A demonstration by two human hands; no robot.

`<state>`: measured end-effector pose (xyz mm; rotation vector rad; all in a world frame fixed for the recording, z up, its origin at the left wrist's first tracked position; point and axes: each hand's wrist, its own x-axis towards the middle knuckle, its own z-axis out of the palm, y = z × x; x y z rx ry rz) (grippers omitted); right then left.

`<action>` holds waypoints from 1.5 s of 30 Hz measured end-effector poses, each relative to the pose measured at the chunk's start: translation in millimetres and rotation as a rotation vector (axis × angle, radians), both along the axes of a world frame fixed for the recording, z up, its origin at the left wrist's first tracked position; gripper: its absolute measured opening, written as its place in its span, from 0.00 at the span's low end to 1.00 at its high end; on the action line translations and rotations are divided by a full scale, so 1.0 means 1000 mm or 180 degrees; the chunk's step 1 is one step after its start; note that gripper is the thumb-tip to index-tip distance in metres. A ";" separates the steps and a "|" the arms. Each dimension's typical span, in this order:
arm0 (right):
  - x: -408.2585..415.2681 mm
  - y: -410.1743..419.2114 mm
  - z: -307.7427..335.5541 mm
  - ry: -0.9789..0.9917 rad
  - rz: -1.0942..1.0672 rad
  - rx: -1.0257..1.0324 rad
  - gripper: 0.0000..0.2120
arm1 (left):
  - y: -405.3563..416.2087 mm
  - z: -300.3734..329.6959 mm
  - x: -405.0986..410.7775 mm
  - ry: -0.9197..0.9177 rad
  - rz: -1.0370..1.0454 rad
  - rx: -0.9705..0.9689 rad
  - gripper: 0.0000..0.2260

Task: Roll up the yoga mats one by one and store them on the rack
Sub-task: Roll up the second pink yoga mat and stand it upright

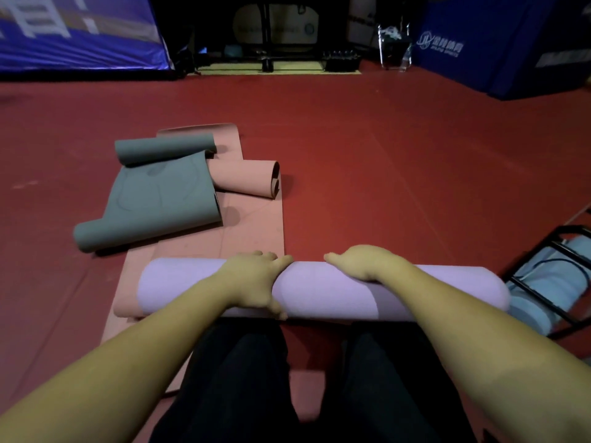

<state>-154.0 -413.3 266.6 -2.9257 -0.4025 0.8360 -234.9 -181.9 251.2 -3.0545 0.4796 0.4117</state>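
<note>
A lilac yoga mat lies rolled into a thick tube across the floor just in front of my knees. My left hand wraps over the middle of the roll, thumb underneath on the near side. My right hand presses on top of it, fingers curled over the far side. Beyond lies a pink mat, flat in the middle and curled at its far end. A grey mat rests half unrolled on the pink one, curled at both ends. A black wire rack at the right holds a rolled pale blue mat.
The floor is dark red. Blue padded panels stand at the back right and a blue banner at the back left. Dark equipment and a stand sit against the far wall. My dark trouser legs fill the bottom centre.
</note>
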 end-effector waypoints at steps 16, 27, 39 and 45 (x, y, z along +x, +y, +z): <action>-0.025 -0.001 -0.031 -0.1374 0.0051 0.0346 0.25 | 0.008 0.005 0.052 0.2462 0.1102 -0.1608 0.37; -0.026 -0.002 -0.046 -0.1789 0.0013 0.0057 0.31 | 0.006 -0.007 0.047 0.0955 0.0538 -0.1432 0.33; -0.006 0.007 -0.035 -0.1091 -0.0083 0.0250 0.34 | 0.002 -0.061 -0.012 -0.1140 0.0077 0.0351 0.55; -0.002 0.004 -0.023 -0.0830 -0.0101 0.0152 0.34 | -0.008 -0.034 -0.002 -0.0663 0.0089 0.0453 0.50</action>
